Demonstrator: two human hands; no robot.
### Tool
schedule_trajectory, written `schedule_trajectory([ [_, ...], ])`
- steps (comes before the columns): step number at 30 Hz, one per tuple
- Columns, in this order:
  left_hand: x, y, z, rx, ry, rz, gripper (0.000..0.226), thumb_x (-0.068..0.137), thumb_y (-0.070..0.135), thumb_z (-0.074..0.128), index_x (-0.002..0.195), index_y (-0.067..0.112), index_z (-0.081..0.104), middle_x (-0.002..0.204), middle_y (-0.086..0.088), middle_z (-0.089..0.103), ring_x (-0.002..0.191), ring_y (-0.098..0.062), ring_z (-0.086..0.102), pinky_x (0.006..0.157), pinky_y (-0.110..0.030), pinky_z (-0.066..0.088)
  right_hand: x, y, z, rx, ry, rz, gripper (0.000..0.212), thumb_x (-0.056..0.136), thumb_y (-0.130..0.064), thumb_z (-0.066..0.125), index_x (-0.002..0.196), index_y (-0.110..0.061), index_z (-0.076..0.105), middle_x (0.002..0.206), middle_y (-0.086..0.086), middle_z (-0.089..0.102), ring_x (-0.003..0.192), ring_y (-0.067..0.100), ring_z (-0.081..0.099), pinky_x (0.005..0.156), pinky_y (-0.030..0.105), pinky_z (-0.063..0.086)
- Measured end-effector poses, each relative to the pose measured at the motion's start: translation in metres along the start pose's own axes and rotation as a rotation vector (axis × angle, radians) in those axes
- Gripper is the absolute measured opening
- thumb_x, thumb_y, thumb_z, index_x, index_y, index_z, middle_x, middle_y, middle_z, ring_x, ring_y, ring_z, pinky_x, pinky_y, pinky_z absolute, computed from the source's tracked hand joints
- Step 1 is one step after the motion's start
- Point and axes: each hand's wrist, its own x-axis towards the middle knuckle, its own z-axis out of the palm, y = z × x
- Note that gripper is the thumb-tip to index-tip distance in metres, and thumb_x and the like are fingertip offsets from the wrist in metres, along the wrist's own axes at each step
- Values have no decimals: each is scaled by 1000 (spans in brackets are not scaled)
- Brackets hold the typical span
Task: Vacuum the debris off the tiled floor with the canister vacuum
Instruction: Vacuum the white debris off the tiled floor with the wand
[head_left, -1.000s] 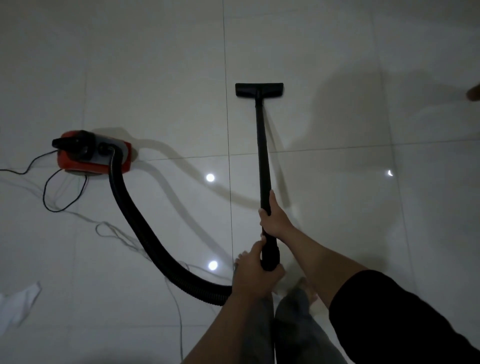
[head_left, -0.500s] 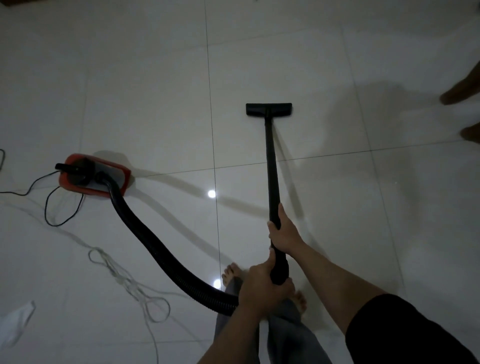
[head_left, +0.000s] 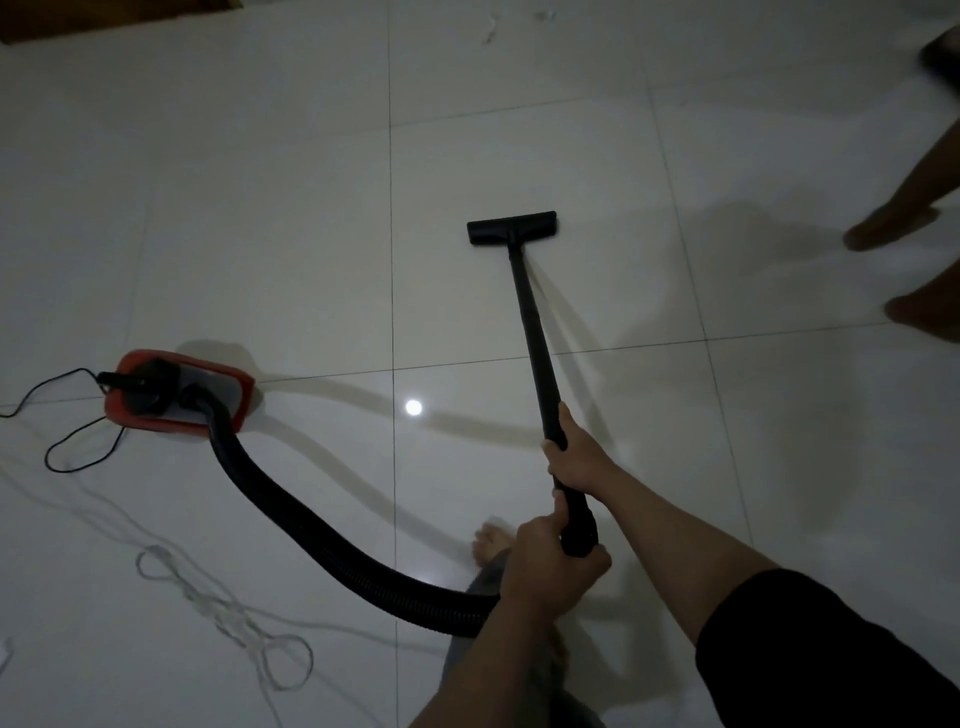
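Observation:
A red canister vacuum (head_left: 176, 397) sits on the white tiled floor (head_left: 260, 234) at the left. Its black ribbed hose (head_left: 311, 530) curves down and right to the black wand (head_left: 535, 332). The flat black floor nozzle (head_left: 511, 227) rests on a tile ahead of me. My right hand (head_left: 579, 457) grips the wand higher up. My left hand (head_left: 550, 566) grips the wand's lower end where the hose joins. Small pale scraps of debris (head_left: 491, 26) lie far ahead near the top edge.
A thin black power cord (head_left: 78, 447) loops left of the canister. A pale tangled cord (head_left: 228, 618) lies on the floor at lower left. Another person's bare feet (head_left: 904, 260) stand at the right edge. My own bare foot (head_left: 491, 543) shows below the hose.
The view has tilted up and back, showing more floor ahead and the other person's feet. The nozzle sits lower in view; both hands keep the same grip on the wand.

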Motion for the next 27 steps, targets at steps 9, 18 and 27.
schedule_trajectory([
  [9,73,30,-27,-73,28,-47,35,67,33,63,89,7,67,81,-12,71,76,-23,68,68,-38,54,63,-45,-36,33,-20,11,74,100,-20,42,154,-30,-8,86,4,59,72,17,58,67,28,49],
  [18,138,75,-54,-86,40,-40,34,73,31,67,99,10,69,84,-6,72,78,-16,69,72,-34,56,119,-94,-79,9,-23,0,74,100,-21,42,154,-29,-8,98,7,60,75,17,59,67,27,46],
  [27,203,121,-83,-68,37,-79,32,75,30,65,99,9,69,76,1,68,70,-11,66,59,-16,47,174,-140,-119,30,-38,13,74,101,-23,42,153,-33,-9,102,6,60,77,15,59,73,29,47],
])
